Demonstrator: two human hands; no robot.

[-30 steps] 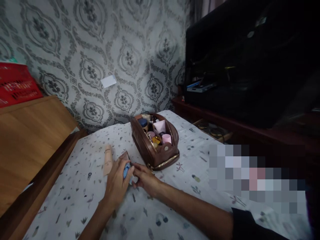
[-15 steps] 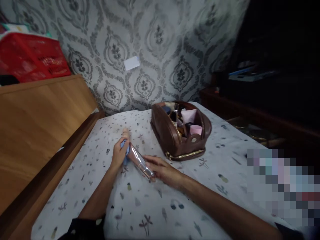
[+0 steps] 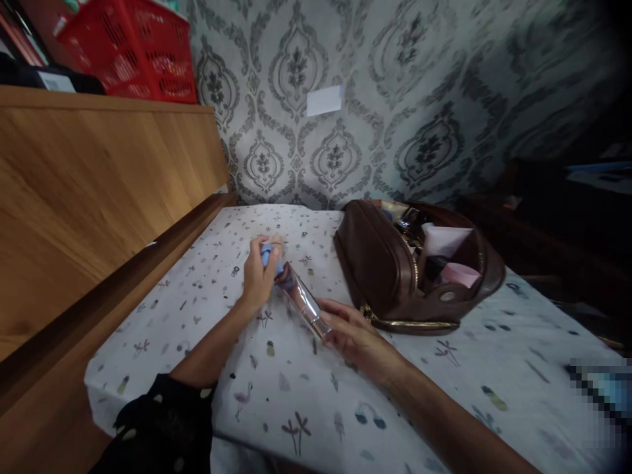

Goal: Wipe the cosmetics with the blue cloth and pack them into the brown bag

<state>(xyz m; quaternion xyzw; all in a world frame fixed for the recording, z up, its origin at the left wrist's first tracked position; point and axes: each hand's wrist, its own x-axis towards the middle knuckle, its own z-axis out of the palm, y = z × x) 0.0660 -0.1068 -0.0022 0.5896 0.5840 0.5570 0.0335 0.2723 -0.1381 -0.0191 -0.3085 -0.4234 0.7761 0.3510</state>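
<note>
My left hand [image 3: 259, 276] is closed around a small light-blue item [image 3: 271, 258] whose kind I cannot make out. Just beyond those fingers shows a beige object [image 3: 276, 242], mostly covered. A shiny pinkish cosmetic tube [image 3: 303, 299] slants across the cloth, its far end close to the blue item. The fingers of my right hand [image 3: 355, 336] are at the tube's near, capped end and grip it. To the right stands an unzipped brown toiletry bag [image 3: 370, 257]. Inside it are a pale pink tube [image 3: 444, 241], a pink round-ended item [image 3: 460, 274] and several darker items.
A white printed cloth [image 3: 266, 408] covers the surface. Along the left runs a wooden panel [image 3: 113, 178], with a red basket [image 3: 148, 56] above it. Patterned wallpaper [image 3: 336, 158] closes off the back. A pixelated device-like shape [image 3: 605, 395] lies at the right edge.
The view has turned left, so the bag and wall sit farther right. My left hand and the blue item have shifted off the tube's end, which they overlapped before.
</note>
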